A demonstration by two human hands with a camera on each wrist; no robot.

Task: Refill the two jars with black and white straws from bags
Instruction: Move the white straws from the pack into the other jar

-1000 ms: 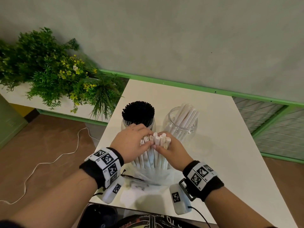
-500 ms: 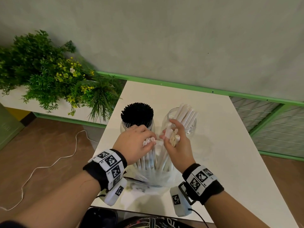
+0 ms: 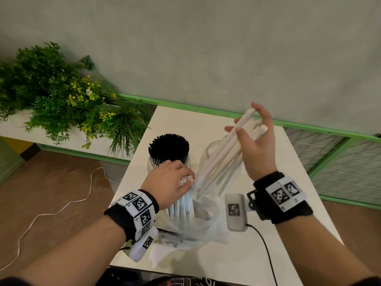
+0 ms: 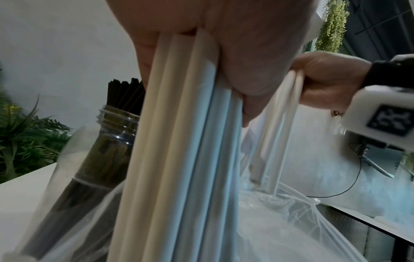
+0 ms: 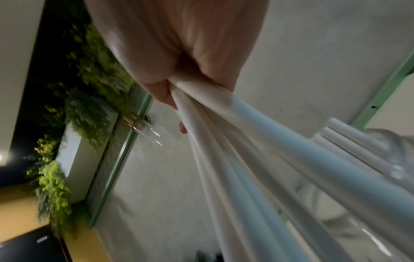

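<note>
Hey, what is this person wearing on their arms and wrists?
Forearms are bare, no sleeves. Each wrist has a black band ringed with white blocks printed with black square markers. A white camera unit with its own marker hangs under each wrist; a thin black cable trails from the right one.

Soft, even indoor light fills the room, and the head view is sharp, though the green rail bows with the wide lens. Faint shadows fall at the near edge of the table. Both wrist views are dimmer and cooler; the white straws smear with motion, and the plants blur at the left edge.
</note>
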